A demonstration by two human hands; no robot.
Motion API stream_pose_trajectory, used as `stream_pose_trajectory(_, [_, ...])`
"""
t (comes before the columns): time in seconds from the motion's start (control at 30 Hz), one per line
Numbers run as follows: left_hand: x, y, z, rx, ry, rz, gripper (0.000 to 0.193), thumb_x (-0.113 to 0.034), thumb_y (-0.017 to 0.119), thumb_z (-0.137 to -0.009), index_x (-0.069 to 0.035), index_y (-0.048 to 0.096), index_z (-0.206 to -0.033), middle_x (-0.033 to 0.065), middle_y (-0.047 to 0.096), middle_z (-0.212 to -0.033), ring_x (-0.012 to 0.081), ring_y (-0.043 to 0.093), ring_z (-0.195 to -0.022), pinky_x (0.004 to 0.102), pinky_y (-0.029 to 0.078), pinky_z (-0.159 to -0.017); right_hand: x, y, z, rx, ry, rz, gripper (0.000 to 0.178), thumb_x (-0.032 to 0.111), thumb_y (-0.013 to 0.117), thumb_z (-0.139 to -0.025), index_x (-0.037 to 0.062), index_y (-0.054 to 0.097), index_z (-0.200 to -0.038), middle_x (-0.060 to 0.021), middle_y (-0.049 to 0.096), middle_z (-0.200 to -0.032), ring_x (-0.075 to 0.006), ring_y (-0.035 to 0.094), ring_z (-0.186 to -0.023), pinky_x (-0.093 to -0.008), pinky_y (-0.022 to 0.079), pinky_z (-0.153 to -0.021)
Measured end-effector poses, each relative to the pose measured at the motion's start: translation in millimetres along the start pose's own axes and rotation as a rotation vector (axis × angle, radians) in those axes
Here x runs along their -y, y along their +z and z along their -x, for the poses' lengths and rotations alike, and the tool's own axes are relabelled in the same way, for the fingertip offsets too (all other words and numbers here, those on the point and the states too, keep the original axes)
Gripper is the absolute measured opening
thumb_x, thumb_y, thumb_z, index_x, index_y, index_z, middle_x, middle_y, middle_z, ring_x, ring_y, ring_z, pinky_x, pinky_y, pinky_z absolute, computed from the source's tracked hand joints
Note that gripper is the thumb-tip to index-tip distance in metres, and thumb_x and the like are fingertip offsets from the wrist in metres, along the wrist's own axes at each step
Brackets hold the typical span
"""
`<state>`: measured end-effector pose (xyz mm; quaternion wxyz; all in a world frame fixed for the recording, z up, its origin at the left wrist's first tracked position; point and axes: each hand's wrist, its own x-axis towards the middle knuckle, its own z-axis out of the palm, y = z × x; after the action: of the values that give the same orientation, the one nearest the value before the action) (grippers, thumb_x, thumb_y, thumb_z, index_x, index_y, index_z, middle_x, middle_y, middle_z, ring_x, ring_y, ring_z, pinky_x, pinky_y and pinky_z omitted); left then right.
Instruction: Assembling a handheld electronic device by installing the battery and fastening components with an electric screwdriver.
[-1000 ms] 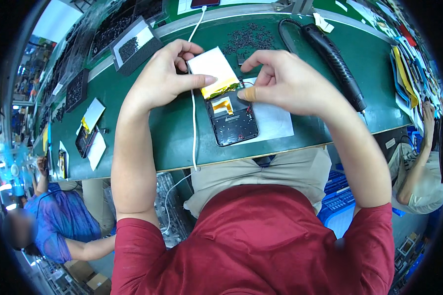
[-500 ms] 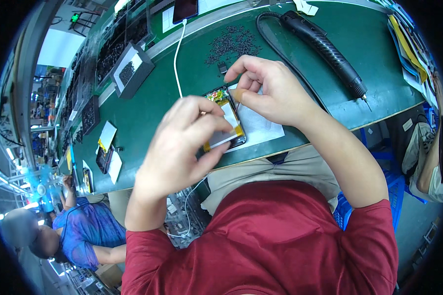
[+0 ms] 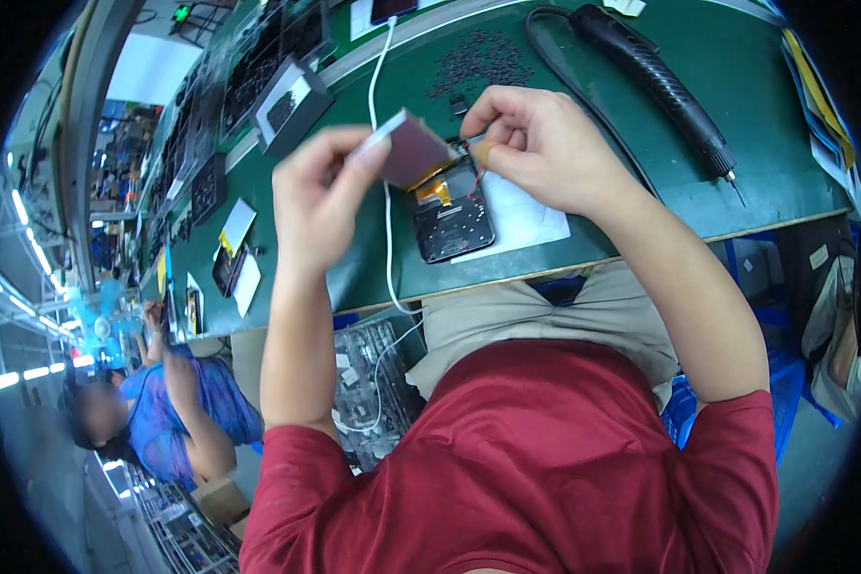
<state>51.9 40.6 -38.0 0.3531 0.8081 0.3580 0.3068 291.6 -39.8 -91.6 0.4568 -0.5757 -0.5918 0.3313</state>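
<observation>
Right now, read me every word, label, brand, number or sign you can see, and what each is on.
None can be read.
Black casing: pale marks, too small.
White sheet beneath it: nothing legible.
Green lit patch, upper left: too blurred to tell.

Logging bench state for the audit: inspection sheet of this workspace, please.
Surface: green bench; white sheet at the black case's right.
Job's things: black case lying flat; flat panel tilted up at its far end.
Clutter: scattered small black parts; black handheld tool.
Grips: left grip holds the panel; right grip by the case's far end, hold unclear.
Cables: white cable over the near edge; black cord.
Surroundings: person in blue, left.
</observation>
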Motion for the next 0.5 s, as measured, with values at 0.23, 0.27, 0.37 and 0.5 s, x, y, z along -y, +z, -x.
stream_pose_trajectory(0.23, [37.7, -1.8, -42.2, 0.162, -0.227, 0.311, 0.036, -0.019, 0.079, -0.094, 0.001, 0.070, -0.122, 0.0045, 0.075, -0.094, 0.0079, 0.068, -0.082, 0.0232, 0.052, -0.069, 7.5, -0.6, 2.3, 0.005, 0.003, 0.031, 0.019, 0.014, 0.071, -0.083, 0.0052, 0.074, -0.100, -0.0090, 0.075, -0.082, -0.0222, 0.072, -0.073, -0.0357, 0.056, -0.070])
stream_pose_trajectory(0.27, [38.7, -0.3, -40.7, 0.159, -0.223, 0.313, 0.036, -0.019, 0.079, -0.094, 0.001, 0.070, -0.122, 0.0045, 0.075, -0.094, 0.0079, 0.068, -0.082, 0.0232, 0.052, -0.069, 7.3, -0.1, 2.7, -0.004, 0.004, 0.032, 0.018, 0.013, 0.071, -0.083, 0.0052, 0.074, -0.099, -0.0088, 0.075, -0.082, -0.0212, 0.072, -0.072, -0.0352, 0.056, -0.070])
stream_pose_trajectory(0.37, [39.0, 2.3, -38.2, 0.131, -0.201, 0.374, 0.036, -0.017, 0.076, -0.095, 0.001, 0.069, -0.126, 0.0040, 0.075, -0.095, 0.0067, 0.067, -0.083, 0.0226, 0.053, -0.070, 6.2, -0.4, 0.5, 0.001, -0.010, 0.036, 0.017, 0.013, 0.072, -0.084, 0.0051, 0.074, -0.099, -0.0084, 0.075, -0.081, -0.0207, 0.071, -0.070, -0.0350, 0.056, -0.068])
stream_pose_trajectory(0.5, [43.5, 7.9, -40.7, 0.115, -0.208, 0.460, 0.031, -0.019, 0.067, -0.103, -0.002, 0.071, -0.128, 0.0020, 0.075, -0.097, 0.0060, 0.066, -0.081, 0.0226, 0.054, -0.072, 2.7, -1.9, 0.1, 0.001, -0.003, 0.017, 0.017, 0.013, 0.072, -0.084, 0.0042, 0.073, -0.098, -0.0080, 0.074, -0.080, -0.0191, 0.070, -0.067, -0.0332, 0.054, -0.065])
